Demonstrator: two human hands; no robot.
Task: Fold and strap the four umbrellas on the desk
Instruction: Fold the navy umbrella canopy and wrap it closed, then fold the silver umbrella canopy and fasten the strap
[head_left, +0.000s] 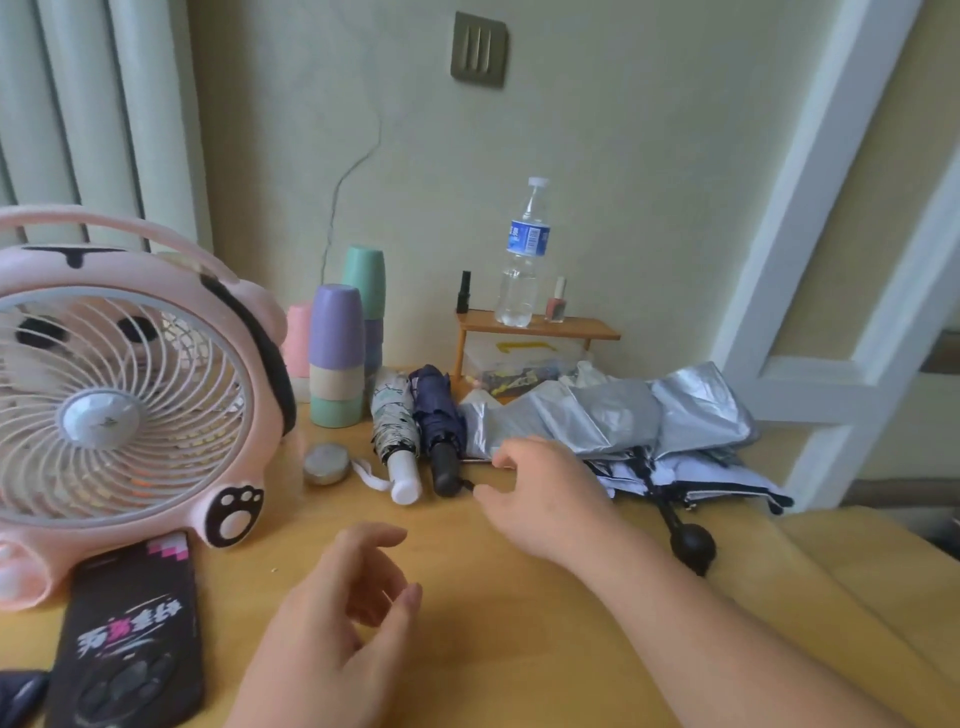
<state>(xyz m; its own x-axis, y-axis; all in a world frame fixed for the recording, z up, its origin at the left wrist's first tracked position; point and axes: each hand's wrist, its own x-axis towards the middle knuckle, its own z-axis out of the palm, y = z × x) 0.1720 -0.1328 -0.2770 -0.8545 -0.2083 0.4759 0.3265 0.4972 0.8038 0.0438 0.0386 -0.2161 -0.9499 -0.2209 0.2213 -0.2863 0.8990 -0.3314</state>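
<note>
Fan far L on desk; two folded umbrellas centre; unfolded umbrellas R.

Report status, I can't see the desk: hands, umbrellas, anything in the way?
Both hands empty, right hand reaching the silver umbrella. White umbrella and navy umbrella look folded. Silver one loose. Nothing blocking.

we see the right hand reaching out, fingers loosely spread, nothing held; just past its fingertips lies the silver umbrella, unfolded, and to their left the navy umbrella and the white patterned umbrella, both folded. the left hand hovers empty over the desk
</note>
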